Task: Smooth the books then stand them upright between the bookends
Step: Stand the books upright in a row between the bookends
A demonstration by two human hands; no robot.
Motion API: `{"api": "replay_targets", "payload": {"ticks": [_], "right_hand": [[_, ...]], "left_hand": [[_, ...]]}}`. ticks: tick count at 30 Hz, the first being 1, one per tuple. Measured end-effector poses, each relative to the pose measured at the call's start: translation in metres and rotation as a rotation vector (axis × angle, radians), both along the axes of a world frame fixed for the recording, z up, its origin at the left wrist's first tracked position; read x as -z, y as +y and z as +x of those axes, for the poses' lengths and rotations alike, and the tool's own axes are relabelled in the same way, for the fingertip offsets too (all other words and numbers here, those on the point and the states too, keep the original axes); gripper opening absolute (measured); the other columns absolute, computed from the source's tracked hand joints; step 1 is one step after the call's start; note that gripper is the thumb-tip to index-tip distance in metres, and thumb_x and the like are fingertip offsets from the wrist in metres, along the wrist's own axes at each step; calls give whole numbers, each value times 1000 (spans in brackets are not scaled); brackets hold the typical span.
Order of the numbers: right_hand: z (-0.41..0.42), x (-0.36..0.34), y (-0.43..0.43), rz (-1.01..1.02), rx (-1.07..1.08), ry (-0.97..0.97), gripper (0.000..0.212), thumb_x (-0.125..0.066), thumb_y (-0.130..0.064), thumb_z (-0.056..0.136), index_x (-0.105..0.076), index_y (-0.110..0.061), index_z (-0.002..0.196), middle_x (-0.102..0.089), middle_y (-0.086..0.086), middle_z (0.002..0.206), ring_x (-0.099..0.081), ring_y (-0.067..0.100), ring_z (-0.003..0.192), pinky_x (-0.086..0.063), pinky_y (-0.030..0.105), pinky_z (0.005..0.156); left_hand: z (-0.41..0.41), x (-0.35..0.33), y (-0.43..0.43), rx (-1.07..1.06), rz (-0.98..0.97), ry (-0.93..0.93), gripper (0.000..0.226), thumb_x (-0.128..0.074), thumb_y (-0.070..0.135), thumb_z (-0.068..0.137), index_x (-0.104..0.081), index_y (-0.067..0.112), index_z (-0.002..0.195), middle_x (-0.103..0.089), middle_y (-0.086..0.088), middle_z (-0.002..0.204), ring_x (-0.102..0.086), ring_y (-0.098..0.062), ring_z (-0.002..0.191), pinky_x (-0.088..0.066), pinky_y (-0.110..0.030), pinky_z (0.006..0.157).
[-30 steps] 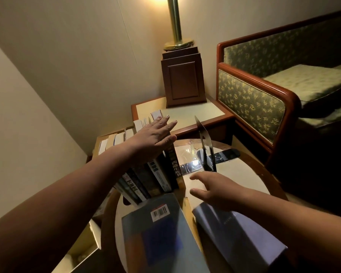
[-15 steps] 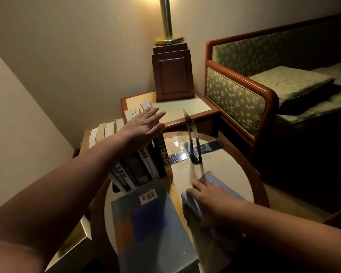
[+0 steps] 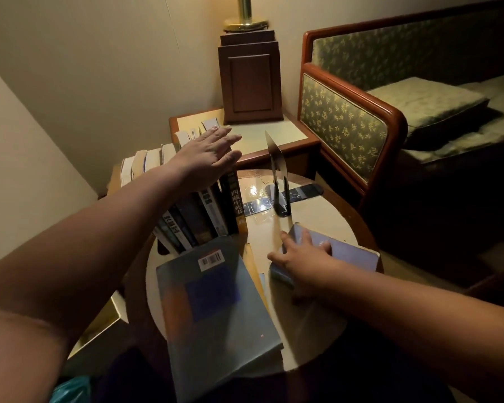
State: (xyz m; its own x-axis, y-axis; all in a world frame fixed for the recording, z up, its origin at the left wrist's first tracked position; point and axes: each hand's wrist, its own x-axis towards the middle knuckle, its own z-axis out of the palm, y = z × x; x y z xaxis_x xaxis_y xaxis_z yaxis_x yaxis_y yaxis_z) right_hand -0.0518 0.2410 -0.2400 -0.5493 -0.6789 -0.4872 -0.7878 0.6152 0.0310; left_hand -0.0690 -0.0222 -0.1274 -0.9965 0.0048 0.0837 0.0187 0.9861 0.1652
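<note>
Left hand [image 3: 207, 158] flat, fingers straight, resting on tops of leaning book row [image 3: 198, 210], which sits left of bookend [image 3: 277, 173] with a gap between. Right hand [image 3: 300, 254] spread flat on purple book [image 3: 352, 254], which lies near bookend; I see no grip. Risks: if I ease left hand, row slumps into gap. Lifted one-handed, purple book slips or knocks bookend.

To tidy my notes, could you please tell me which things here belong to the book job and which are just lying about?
In the job: row of standing books, bookend, lilac book, grey book, left hand, right hand.
Just lying about: lamp, wooden pedestal, side table, sofa.
</note>
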Motion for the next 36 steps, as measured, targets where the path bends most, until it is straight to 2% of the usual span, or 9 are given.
{"api": "replay_targets", "payload": {"ticks": [6,11,17,20,22,24,26,29,36], "right_hand": [[-3,6,-3,-49,-41,64,76,-77,-44,77,-33,-34,138,-20,10,156,-14,49,142,-39,73,93],[-6,10,5,-117,-96,113,70,-74,-41,82,-34,-34,139,-23,7,157,-23,44,142,-44,68,94],[-13,11,0,-105,-56,115,70,-65,-64,80,-35,-36,138,-29,7,154,-29,40,136,-47,63,93],[-20,6,0,-55,-26,146,77,-59,-75,75,-38,-36,139,-29,9,155,-25,41,138,-32,70,99],[-26,7,1,-30,-12,121,83,-58,-80,72,-37,-38,140,-19,9,161,-6,46,146,-11,80,102],[-31,9,1,-14,-1,51,85,-59,-82,70,-37,-39,140,-16,7,163,9,46,148,0,82,101],[-33,11,0,-17,-3,-7,80,-63,-78,70,-39,-39,136,-23,7,160,4,43,148,-8,79,103],[-35,14,-2,-68,-36,9,71,-69,-70,69,-45,-39,129,-31,5,154,-15,37,140,-30,63,98],[-32,18,1,-227,-101,36,67,-70,-68,70,-49,-35,124,-31,-3,151,-23,30,138,-33,56,98]], "left_hand": [[2,1,-3,-16,6,8,62,-18,66,98,-21,40,154,-5,7,166,3,-15,152,-2,-36,117],[3,2,-1,-20,-2,16,60,-18,65,99,-24,40,154,-5,7,166,2,-16,153,-3,-40,120],[3,3,-3,-22,-1,23,60,-18,66,99,-25,41,153,-5,8,166,2,-15,153,-3,-41,120],[2,4,-3,-25,-6,33,60,-18,65,98,-26,41,153,-5,8,166,2,-15,153,-4,-42,120],[0,4,-3,-24,-14,34,61,-18,66,98,-27,41,152,-6,8,166,2,-15,153,-4,-42,120],[0,5,-4,-22,-16,34,62,-17,67,98,-27,41,152,-6,9,166,1,-15,153,-5,-43,120],[-1,6,-5,-19,-16,38,61,-17,67,98,-28,41,152,-7,9,166,1,-15,153,-5,-44,120],[-1,7,-5,-19,-15,47,61,-17,68,97,-30,41,151,-8,8,166,0,-16,153,-6,-45,120],[-1,7,-5,-19,-10,56,59,-19,66,99,-31,41,151,-8,9,166,0,-16,153,-6,-44,120]]}}
